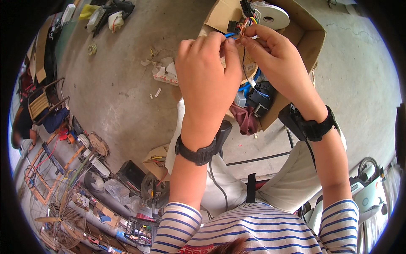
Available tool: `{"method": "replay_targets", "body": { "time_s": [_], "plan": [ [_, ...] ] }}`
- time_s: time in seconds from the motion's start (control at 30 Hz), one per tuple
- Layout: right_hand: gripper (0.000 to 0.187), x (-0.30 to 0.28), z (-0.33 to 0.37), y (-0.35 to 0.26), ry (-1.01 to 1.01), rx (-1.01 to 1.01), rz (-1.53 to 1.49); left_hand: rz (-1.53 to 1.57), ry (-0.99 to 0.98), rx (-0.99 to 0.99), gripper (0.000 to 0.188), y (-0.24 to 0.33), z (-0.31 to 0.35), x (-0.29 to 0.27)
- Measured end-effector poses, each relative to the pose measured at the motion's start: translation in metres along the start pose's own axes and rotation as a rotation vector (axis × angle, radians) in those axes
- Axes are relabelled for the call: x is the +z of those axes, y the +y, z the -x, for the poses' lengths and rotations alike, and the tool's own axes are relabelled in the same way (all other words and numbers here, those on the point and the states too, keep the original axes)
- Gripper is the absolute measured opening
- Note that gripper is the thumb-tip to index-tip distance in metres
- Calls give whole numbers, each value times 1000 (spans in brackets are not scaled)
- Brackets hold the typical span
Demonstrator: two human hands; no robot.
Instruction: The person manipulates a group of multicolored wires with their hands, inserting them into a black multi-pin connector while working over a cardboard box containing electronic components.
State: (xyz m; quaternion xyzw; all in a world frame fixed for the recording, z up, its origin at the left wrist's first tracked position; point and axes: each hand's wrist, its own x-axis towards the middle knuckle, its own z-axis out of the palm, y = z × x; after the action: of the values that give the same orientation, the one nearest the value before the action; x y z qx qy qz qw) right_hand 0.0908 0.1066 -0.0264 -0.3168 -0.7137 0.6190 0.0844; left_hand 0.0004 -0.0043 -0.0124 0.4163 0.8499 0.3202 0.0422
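Note:
A bundle of thin coloured wires (pixel 242 27) with black plug connectors (pixel 233 26) is held up in front of me, over an open cardboard box (pixel 314 39). Thumb and fingers of my left hand (pixel 208 70) are pinched at the wires' near end, beside a short blue piece. Close against it, my right hand (pixel 279 57) grips the same bundle between thumb and forefinger. The fingertips nearly meet, and the exact wire ends are hidden by them. Both wrists wear black straps with small black units.
Inside the box are a white reel (pixel 270 17), black plastic parts (pixel 261 96) and a dark red cloth (pixel 245 120). Torn paper scraps (pixel 165 72) lie on the concrete floor. At left are a fan (pixel 61 218), a chair (pixel 42 103) and another person (pixel 25 127); a white scooter (pixel 370 197) stands right.

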Motion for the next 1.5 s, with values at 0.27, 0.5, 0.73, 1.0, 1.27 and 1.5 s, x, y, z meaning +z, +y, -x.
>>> {"method": "replay_targets", "body": {
  "time_s": [0.27,0.5,0.73,1.0,1.27,1.5],
  "plan": [
    [22,3,2,2,106,-127,64,731,-180,-505,17,-1,-1,-6],
    [23,0,1,-2,113,-99,48,905,-397,-647,17,1,-3,-10],
    [24,4,1,3,101,-87,-4,530,-288,-380,11,1,1,-4],
    [25,-2,2,-6,-26,-23,-14,281,-175,-250,9,0,2,-5],
    [24,1,3,-3,-46,-61,9,99,-151,-181,9,1,3,-7],
    [21,0,4,-5,46,-165,218,58,-119,-89,10,3,5,-6]
  ]
}}
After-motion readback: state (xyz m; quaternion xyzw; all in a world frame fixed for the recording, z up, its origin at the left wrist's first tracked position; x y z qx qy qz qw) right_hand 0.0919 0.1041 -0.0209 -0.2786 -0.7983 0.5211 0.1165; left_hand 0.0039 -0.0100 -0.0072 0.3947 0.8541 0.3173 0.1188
